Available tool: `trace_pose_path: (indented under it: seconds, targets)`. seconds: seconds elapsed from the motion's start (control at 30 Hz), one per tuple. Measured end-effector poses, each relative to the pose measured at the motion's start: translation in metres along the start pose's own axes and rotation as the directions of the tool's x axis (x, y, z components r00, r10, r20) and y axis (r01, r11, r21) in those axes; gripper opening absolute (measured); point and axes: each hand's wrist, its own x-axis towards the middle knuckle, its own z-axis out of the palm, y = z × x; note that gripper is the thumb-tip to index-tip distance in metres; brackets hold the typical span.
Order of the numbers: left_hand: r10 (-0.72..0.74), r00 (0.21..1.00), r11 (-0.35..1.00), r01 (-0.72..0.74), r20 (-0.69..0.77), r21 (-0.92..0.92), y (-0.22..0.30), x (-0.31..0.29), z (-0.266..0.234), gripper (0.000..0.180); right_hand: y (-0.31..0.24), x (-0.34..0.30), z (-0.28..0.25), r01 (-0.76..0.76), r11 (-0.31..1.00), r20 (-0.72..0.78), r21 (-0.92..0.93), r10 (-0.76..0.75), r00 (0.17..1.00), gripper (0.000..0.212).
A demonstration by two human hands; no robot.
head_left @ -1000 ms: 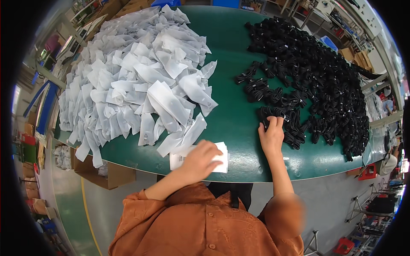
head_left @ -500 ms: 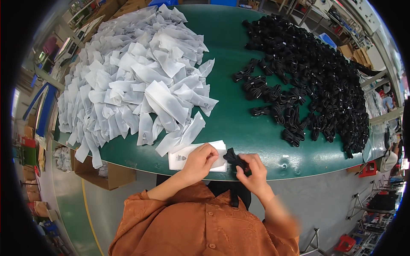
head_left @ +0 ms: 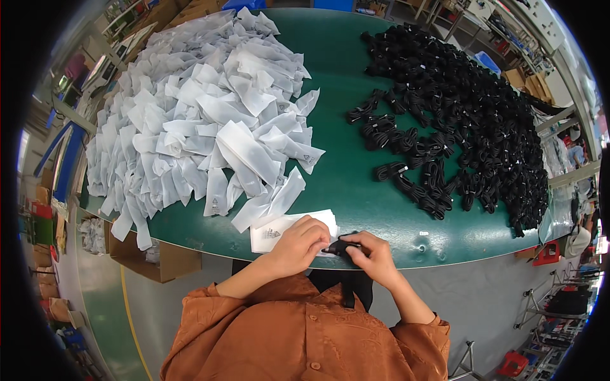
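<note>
A small stack of flat white plastic bags [head_left: 265, 237] lies at the table's near edge. My left hand [head_left: 297, 246] rests over the stack's right part, its thumb and forefinger pinched together; what is between them is hidden. Against those fingertips, at the right end of the bags, is a bundled black cable [head_left: 341, 246]. My right hand [head_left: 376, 259] grips this bundle from the right, with fingers on top and thumb on the near side. Whether the cable's tip is inside a bag cannot be seen.
A large heap of white plastic bags [head_left: 190, 120], many looking filled, covers the left of the green table [head_left: 330, 140]. Many bundled black cables [head_left: 483, 127] are piled on the right. An open cardboard box [head_left: 166, 261] stands below the table's left edge.
My right hand has moved left with the black cable, bringing it up to my left fingertips. My left hand has shifted slightly right and down. A cable bundle at the pile's near left edge has shifted.
</note>
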Motion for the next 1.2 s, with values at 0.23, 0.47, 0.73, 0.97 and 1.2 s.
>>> trace_pose_path:
  seconds: [0.23, 0.47, 0.73, 0.97, 1.2]
  targets:
    - [0.064, 0.997, 0.998, -0.065, 0.032, 0.023, 0.008, 0.001, -0.004, 0.017, -0.003, 0.001, 0.004, -0.526, 0.679, 0.164, 0.512, 0.523, 0.836, 0.025]
    - [0.134, 0.989, 0.987, -0.14, 0.067, 0.084, 0.014, 0.003, -0.005, 0.017, -0.016, -0.003, 0.012, -0.57, 0.496, 0.241, 0.655, 0.578, 0.779, 0.028]
    - [0.174, 0.985, 0.973, -0.174, 0.009, 0.149, 0.024, 0.012, -0.01, 0.018, -0.001, -0.009, 0.041, -0.15, 0.832, -0.1, 0.534, 0.238, 0.966, 0.021]
    - [0.027, 1.0, 0.998, -0.027, -0.008, -0.059, 0.026, 0.02, -0.019, 0.01, -0.018, -0.004, 0.033, 0.46, 0.877, -0.28, -0.14, -0.48, 0.831, 0.043]
    - [-0.177, 0.984, 0.844, 0.164, 0.023, -0.511, 0.024, 0.043, -0.038, 0.003, -0.047, 0.015, 0.016, 0.48, 0.855, -0.29, -0.194, -0.518, 0.805, 0.039]
